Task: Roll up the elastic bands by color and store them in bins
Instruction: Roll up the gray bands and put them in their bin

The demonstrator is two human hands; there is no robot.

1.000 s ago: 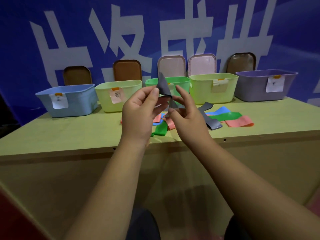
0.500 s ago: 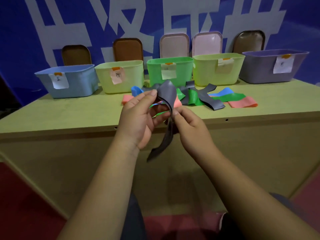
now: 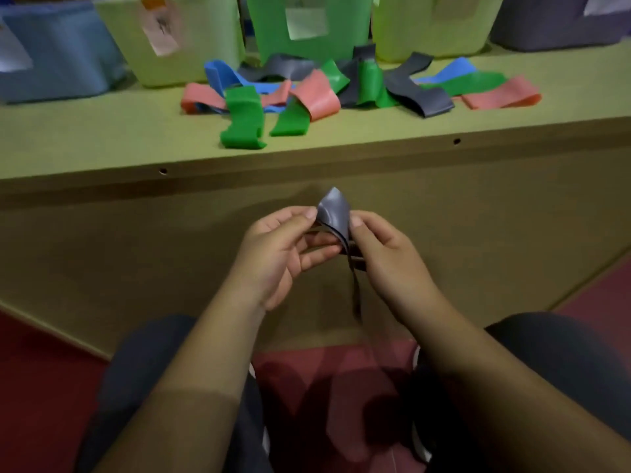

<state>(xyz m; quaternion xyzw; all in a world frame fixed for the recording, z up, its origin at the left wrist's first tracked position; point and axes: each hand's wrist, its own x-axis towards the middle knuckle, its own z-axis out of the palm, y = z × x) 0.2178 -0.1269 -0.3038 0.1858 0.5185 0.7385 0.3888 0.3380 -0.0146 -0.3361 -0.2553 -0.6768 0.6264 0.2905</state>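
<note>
Closest to us we see two dark knees (image 3: 153, 370) over a red floor (image 3: 41, 387). Just past them are two hands, held in the air in front of the table's side, lower than its top. The left hand (image 3: 273, 254) and the right hand (image 3: 386, 257) both pinch one grey band (image 3: 336, 213) between thumb and fingers. The band is dark grey, thin, flat and a little shiny. Its top end is bent over into a small pointed curl that sticks up between the two thumbs. The rest hangs down as a narrow strip beside the right palm.

Farther away is the table (image 3: 102, 145), a dull yellow-green, with two small holes (image 3: 163, 171) along its front edge. On top lies a messy pile of bands (image 3: 317, 95) in green, pink, blue and grey. Some lie flat, some are folded, and many cross over each other. One green band (image 3: 243, 119) lies nearest the table's edge.

Behind the pile stands a row of bins: a blue bin (image 3: 58, 52), a pale green bin (image 3: 191, 39), a bright green bin (image 3: 273, 32), a yellow-green bin (image 3: 409, 35) and a purple-grey bin (image 3: 546, 25). They wear paper labels (image 3: 307, 23), too blurry for us to read.
</note>
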